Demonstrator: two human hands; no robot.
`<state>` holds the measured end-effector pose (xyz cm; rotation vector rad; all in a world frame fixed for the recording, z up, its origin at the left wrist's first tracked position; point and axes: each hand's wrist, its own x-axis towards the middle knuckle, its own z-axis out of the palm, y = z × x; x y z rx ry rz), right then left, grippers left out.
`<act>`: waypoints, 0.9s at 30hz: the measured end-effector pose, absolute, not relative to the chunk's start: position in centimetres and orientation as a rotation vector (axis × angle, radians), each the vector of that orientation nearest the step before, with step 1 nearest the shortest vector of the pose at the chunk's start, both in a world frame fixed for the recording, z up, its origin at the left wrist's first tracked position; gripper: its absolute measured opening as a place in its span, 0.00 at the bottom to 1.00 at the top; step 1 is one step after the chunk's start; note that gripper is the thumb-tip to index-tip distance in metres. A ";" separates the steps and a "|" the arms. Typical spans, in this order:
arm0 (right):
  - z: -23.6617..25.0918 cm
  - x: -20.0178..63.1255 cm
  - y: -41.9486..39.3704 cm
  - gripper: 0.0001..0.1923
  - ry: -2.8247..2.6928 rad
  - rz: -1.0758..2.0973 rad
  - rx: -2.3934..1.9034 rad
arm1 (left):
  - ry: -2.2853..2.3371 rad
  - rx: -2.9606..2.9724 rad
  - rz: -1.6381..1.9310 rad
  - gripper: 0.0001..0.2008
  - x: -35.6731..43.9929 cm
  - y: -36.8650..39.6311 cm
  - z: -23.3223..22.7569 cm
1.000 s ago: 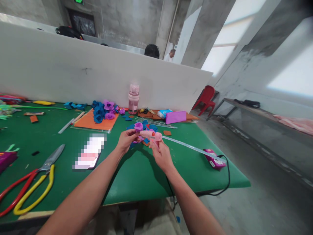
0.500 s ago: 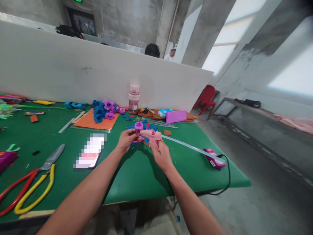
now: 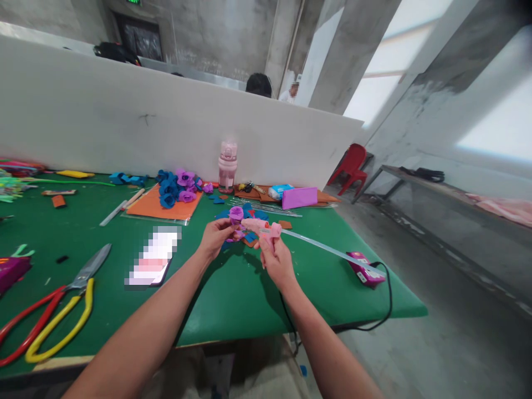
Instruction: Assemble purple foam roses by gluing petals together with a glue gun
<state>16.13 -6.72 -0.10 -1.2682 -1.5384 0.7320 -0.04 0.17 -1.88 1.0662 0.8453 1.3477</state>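
Near the middle of the green table, my left hand (image 3: 215,239) pinches a purple paper flower (image 3: 236,214) from below. My right hand (image 3: 276,257) is wrapped round the handle of a pink glue gun (image 3: 258,224). The gun's nozzle points left, close to the flower's base; whether it touches I cannot tell. A long clear glue stick (image 3: 324,246) sticks out of the gun's back toward the right. Blue, purple and brown paper pieces (image 3: 250,237) lie under and behind my hands.
Left of my arms lie a phone (image 3: 153,257) and large shears (image 3: 70,299). Finished blue and purple flowers (image 3: 169,191) rest on an orange sheet (image 3: 141,206). A pink bottle (image 3: 228,169) stands by the white partition (image 3: 174,122). A purple box (image 3: 366,270) and black cable (image 3: 389,299) are at right.
My right hand has drawn the glue gun slightly to the right, so its nozzle is a bit farther from the flower. My left hand and the flower have hardly moved.
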 end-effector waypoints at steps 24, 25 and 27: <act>-3.8 25.8 -5.2 0.14 -1.629 0.579 -1.928 | 0.846 1.054 1.342 0.14 -0.1 0.4 -2.3; -3.9 26.1 -5.2 0.15 -1.709 0.496 -1.958 | 0.847 1.055 1.342 0.14 -0.1 0.4 -2.2; -4.0 26.5 -5.2 0.18 -1.837 0.331 -1.999 | 0.851 1.050 1.348 0.15 -0.2 0.4 -2.2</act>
